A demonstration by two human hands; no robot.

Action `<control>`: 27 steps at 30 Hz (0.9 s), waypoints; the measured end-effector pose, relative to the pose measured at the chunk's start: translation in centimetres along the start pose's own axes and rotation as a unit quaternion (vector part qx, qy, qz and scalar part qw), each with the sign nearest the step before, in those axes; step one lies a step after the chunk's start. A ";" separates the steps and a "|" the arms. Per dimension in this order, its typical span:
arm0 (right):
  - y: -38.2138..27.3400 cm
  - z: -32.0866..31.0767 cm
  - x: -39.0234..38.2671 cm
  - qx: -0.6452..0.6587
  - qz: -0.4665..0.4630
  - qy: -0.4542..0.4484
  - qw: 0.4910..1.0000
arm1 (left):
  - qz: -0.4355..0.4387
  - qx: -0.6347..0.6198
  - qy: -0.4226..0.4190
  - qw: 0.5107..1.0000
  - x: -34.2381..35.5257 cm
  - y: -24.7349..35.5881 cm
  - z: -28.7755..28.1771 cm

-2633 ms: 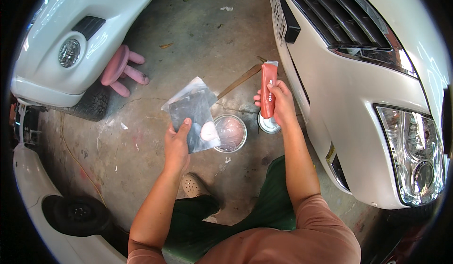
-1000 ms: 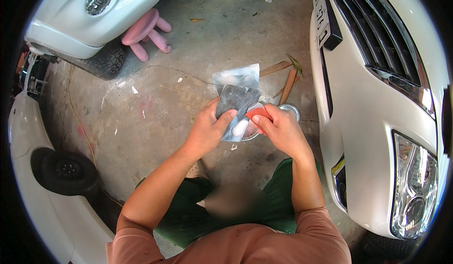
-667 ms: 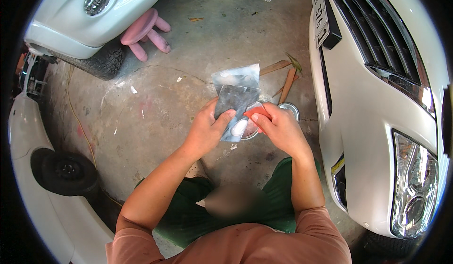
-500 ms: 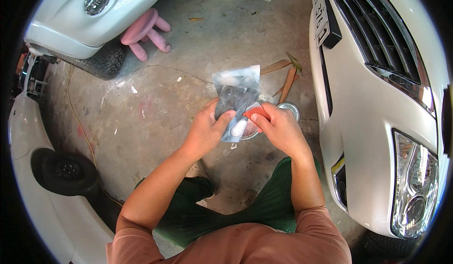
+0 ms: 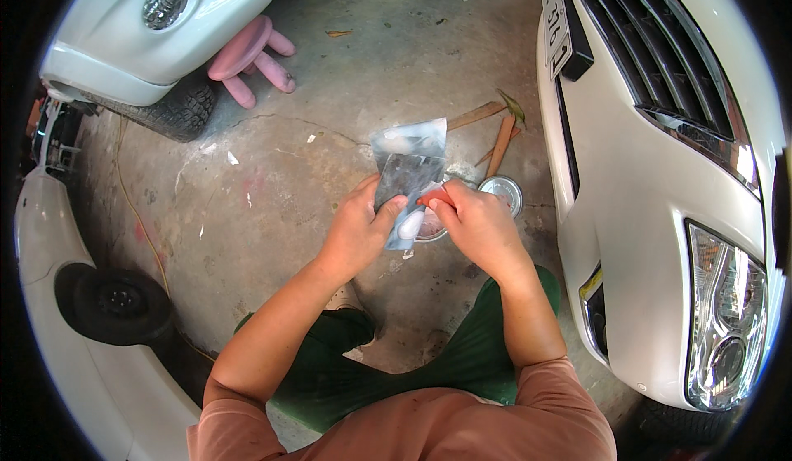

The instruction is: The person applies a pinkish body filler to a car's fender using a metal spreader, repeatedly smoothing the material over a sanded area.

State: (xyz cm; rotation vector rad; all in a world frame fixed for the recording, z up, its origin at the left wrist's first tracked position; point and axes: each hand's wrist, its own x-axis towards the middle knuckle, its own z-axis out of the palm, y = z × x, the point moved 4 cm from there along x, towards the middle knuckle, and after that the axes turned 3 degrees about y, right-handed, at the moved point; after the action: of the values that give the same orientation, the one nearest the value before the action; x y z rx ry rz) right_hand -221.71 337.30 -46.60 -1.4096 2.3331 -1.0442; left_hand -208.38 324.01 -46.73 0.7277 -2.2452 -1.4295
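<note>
My left hand (image 5: 353,226) grips the near left edge of a flat grey mixing board (image 5: 410,171), thumb on top. The board is smeared with grey and whitish residue, and a smooth white blob of putty (image 5: 410,226) sits near its lower end. Pinched in my right hand (image 5: 483,220) is a small scraper with a red handle (image 5: 436,197). Its pale blade lies over the board's right side; whether it touches cannot be told. Below and behind my hands stands a round tin (image 5: 431,234), partly hidden, with pinkish contents.
A round metal lid (image 5: 513,194) lies right of the tin, near wooden strips (image 5: 501,143) and a dry leaf. A white car front (image 5: 635,205) stands close on my right. Other white car parts are at left, with a pink stool (image 5: 241,53) and yellow cord (image 5: 140,214).
My right hand and the scraper have shifted slightly left, farther over the board. The board has tilted a little, and its far end has moved slightly left.
</note>
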 end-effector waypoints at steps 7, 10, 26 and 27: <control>-0.3 0.7 -0.1 -0.082 0.028 -0.018 0.996 | -0.029 0.006 0.010 1.000 -0.4 -0.9 0.7; -0.6 0.9 -0.1 -0.116 0.037 -0.024 0.992 | -0.032 0.016 0.009 0.999 -0.3 -1.8 0.9; 27.1 4.5 1.5 0.322 0.304 0.196 0.875 | -0.156 -0.302 0.135 0.931 0.7 -0.6 -1.1; 31.5 5.7 0.8 0.249 0.329 0.204 0.888 | -0.151 -0.312 0.129 0.929 0.9 0.2 -1.0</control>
State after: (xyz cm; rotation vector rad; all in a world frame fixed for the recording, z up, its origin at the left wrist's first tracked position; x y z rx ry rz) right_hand -240.70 343.01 -71.79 -0.1826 2.2605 -1.6311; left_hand -208.57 322.83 -46.06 0.9836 -1.3920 -1.9199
